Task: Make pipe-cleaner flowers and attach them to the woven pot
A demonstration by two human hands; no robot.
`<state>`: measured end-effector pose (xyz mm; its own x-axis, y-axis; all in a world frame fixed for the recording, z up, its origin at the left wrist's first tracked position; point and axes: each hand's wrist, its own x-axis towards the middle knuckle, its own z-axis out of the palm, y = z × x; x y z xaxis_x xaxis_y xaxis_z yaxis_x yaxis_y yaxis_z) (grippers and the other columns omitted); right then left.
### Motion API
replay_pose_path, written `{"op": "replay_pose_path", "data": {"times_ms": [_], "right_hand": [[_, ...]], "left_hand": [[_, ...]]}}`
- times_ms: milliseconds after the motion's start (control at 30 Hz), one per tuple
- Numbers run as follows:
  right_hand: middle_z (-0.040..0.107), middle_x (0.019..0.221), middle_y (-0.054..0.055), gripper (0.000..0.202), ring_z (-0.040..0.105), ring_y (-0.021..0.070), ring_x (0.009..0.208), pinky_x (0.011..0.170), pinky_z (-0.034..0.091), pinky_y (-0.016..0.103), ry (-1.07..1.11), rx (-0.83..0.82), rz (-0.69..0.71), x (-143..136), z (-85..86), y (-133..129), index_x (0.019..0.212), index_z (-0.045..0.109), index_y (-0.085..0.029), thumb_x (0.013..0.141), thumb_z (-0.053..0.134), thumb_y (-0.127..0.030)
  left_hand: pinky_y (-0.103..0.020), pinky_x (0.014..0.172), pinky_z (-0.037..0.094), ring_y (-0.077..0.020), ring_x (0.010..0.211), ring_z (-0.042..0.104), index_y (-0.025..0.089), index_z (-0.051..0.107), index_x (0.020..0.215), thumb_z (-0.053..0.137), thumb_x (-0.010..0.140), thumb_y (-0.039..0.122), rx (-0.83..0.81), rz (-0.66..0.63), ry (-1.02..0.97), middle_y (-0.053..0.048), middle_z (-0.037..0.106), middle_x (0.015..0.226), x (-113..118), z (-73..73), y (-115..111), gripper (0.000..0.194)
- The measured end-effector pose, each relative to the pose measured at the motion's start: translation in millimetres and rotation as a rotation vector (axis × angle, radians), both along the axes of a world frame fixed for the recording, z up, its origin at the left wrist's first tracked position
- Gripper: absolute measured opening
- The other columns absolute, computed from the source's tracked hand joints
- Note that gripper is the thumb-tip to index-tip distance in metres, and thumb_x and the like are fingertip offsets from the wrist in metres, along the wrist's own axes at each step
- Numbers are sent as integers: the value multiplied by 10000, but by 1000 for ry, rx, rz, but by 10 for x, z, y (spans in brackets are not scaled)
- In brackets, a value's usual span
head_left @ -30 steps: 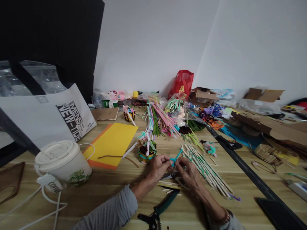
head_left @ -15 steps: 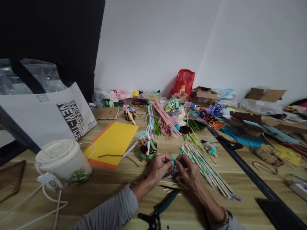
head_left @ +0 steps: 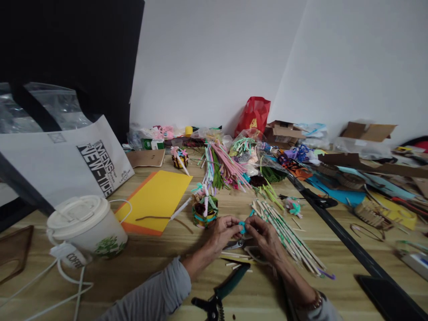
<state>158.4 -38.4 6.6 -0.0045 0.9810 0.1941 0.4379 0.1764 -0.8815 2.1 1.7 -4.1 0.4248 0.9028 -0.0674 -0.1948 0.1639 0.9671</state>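
Note:
Between my two hands is a small turquoise pipe cleaner (head_left: 242, 227), bent into a curled shape. My left hand (head_left: 223, 232) pinches its left side between thumb and fingertips. From the other side, the closed fingertips of my right hand (head_left: 266, 235) grip it. Partly hidden below the hands lie scissors (head_left: 236, 244) and short cut sticks (head_left: 234, 256). Just beyond my left hand stands a small round basket (head_left: 204, 213) wrapped in green and yellow, with pipe-cleaner decorations on top. A bundle of wooden sticks (head_left: 294, 243) with green wrapping lies beside my right hand.
Green-handled cutters (head_left: 232, 283) lie near the front edge. At left are a lidded white cup (head_left: 87, 227), a white bag (head_left: 67, 165) and yellow sheets (head_left: 167, 191). Loose pipe cleaners (head_left: 230, 162) are heaped behind. A black strip (head_left: 347, 243) crosses the right side.
The turquoise pipe cleaner looks more rounded, and its loose end near my right fingers no longer shows. Both hands stay almost in place; the view has shifted slightly.

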Motion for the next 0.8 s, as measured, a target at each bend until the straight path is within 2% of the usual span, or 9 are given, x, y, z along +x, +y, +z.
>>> {"op": "replay_pose_path", "data": {"times_ms": [167, 333, 567, 800], "right_hand": [[626, 779, 40, 211, 586, 198, 722, 640, 439, 284, -127, 63, -32, 5, -58, -5, 856, 611, -196, 874, 508, -379], [603, 810, 51, 186, 583, 192, 737, 653, 439, 285, -264, 174, 39, 24, 11, -16, 826, 614, -200, 904, 474, -295], [576, 788, 39, 186, 560, 174, 707, 645, 420, 277, -288, 200, 116, 22, 84, -36, 807, 583, -194, 929, 454, -249], [579, 822, 51, 202, 569, 181, 746, 688, 433, 291, -282, 201, 202, 27, 146, -55, 820, 580, -190, 944, 434, -252]], "left_hand": [[-216, 584, 445, -97, 557, 556, 139, 675, 720, 784, 606, 394, -10, 4, -8, -3, 624, 627, 2, -4, 2, 300], [-208, 538, 431, -83, 511, 536, 125, 648, 676, 812, 555, 396, -61, -28, 3, 4, 605, 601, -7, -31, 33, 339], [-227, 532, 424, -85, 463, 526, 122, 633, 662, 804, 544, 396, -75, -116, 2, 8, 607, 558, -32, -104, 95, 344], [-229, 548, 416, -87, 476, 535, 122, 629, 659, 834, 501, 326, -217, -218, -32, -2, 617, 569, -106, -65, 111, 330]]}}
